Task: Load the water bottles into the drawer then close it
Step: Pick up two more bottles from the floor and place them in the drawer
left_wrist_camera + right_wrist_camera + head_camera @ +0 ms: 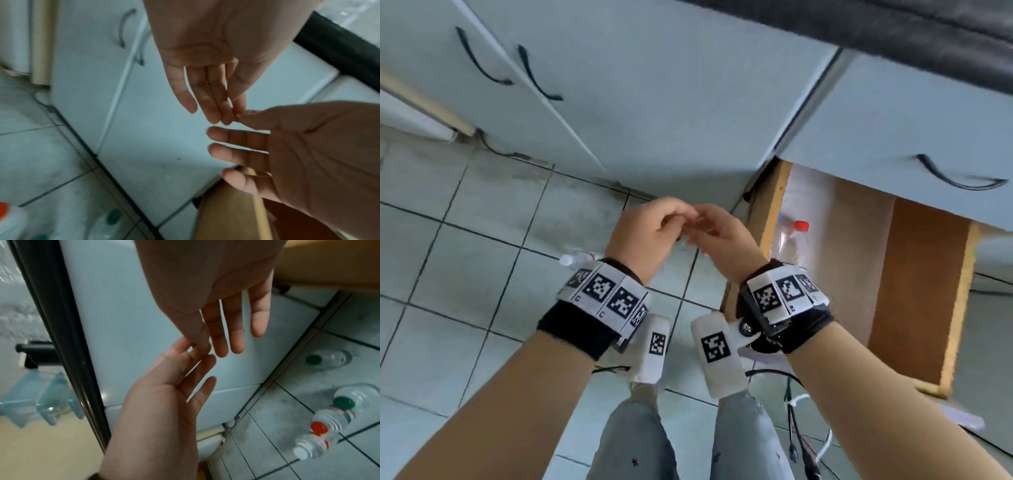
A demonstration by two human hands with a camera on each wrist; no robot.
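My left hand (681, 216) and right hand (709, 226) meet in front of me above the tiled floor, fingertips touching, holding nothing. Both wrist views show the fingers straight: left hand (213, 104) from the top, right hand (232, 331) likewise. The wooden drawer (774, 205) stands open low at the right, with a clear red-capped bottle (794, 240) lying inside. A white-capped bottle (577, 257) lies on the floor behind my left wrist. Several more bottles lie on the tiles, among them two green-capped (327, 361) (349, 400) and a red-capped bottle (324, 426).
Pale cabinet doors (654, 102) with dark handles are closed ahead. A shut drawer front with a handle (959, 181) overhangs the open drawer. A dark countertop edge (893, 31) runs above. Loose cables (801, 445) lie on the floor by my right leg.
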